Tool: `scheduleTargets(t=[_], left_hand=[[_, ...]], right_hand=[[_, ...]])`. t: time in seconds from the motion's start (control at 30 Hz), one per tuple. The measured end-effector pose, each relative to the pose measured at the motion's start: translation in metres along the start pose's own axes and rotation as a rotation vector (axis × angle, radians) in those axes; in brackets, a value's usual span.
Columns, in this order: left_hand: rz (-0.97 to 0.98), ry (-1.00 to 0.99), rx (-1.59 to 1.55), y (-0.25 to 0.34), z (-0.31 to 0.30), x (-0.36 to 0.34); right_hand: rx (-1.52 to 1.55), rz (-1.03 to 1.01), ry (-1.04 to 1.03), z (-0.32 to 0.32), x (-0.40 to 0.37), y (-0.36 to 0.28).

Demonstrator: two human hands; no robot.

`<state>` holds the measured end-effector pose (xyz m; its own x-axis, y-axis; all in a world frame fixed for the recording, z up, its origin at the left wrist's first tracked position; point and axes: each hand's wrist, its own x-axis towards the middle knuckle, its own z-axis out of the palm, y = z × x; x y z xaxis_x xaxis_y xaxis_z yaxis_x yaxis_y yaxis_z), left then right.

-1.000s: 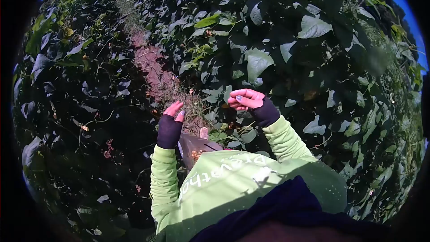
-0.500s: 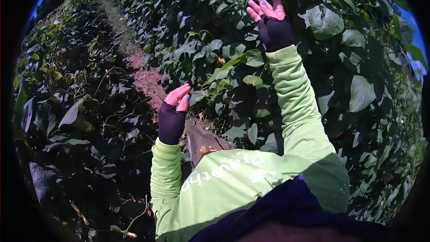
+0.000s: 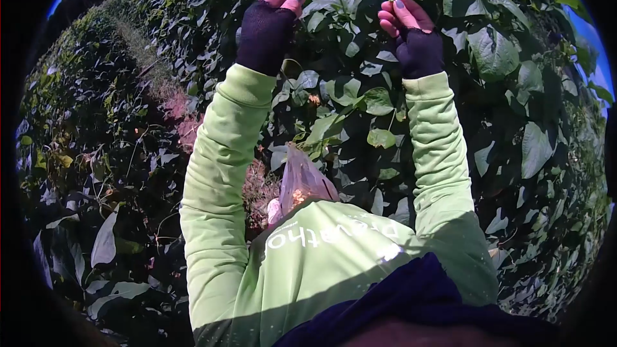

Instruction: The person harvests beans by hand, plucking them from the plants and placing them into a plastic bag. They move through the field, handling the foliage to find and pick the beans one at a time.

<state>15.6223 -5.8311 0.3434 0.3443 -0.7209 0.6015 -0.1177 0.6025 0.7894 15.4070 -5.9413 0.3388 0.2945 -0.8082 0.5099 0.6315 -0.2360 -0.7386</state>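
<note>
My left hand (image 3: 273,24), in a black fingerless glove, is raised among the upper leaves of a dense climbing bean-like plant (image 3: 342,90). Its thumb lies close against the bent fingers, and whatever may be between them cannot be made out. To the right, my right hand (image 3: 412,33), gloved the same way, is at similar height with thumb and fingertips pinched together. A bit of green shows by those fingertips, too small to name. Broad green leaves (image 3: 492,53) hang beside this hand.
A translucent plastic bag (image 3: 307,177) with pale yellowish contents is in front of my green shirt (image 3: 321,263). Reddish bare soil (image 3: 188,130) forms a narrow path at left, between leafy rows. More vines (image 3: 83,199) fill the left side.
My left hand has risen from near the bag to the upper leaves. My right hand's fingers have gone from spread to pinched, and more of the bag shows.
</note>
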Motion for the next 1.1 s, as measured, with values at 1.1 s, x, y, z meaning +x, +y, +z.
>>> scheduleTargets(t=[1.1], left_hand=[[0.358, -0.293, 0.206, -0.032, -0.019, 0.107]], right_hand=[[-0.851, -0.401, 0.000, 0.088, 0.048, 0.046]])
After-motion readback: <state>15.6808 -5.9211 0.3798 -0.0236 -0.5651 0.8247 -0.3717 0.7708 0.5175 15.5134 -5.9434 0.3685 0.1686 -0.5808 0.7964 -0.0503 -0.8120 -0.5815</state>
